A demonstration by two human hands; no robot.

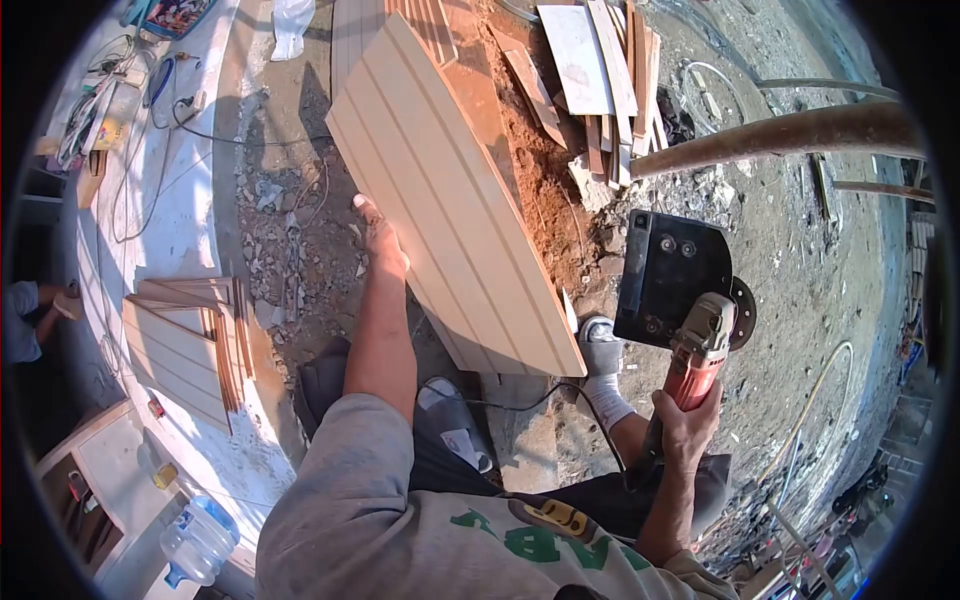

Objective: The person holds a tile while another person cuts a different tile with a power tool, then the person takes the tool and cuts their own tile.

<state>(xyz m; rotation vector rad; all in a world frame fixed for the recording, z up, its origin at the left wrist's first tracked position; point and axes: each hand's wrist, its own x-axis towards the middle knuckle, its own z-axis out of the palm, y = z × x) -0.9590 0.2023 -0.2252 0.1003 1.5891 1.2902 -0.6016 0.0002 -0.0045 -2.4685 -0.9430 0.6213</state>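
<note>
My left hand (381,238) grips the left edge of a long, light beige grooved panel (450,200); some of its fingers are hidden. The panel lies slantwise in front of me, its near end close to my feet. In my right hand (688,425) is a red and grey angle grinder (700,350), held by its body off to the right of the panel. A black metal plate or guard (672,275) is fitted to the grinder's head and hides most of the disc area. The grinder's black cord (500,405) runs across my legs.
Cut strips and white board offcuts (590,70) lie beyond the panel, near a thick pole (790,135). On the left, more grooved pieces (190,345) rest on a white ledge near a water bottle (200,540). A person's hand (67,303) shows at far left. Rubble covers the ground.
</note>
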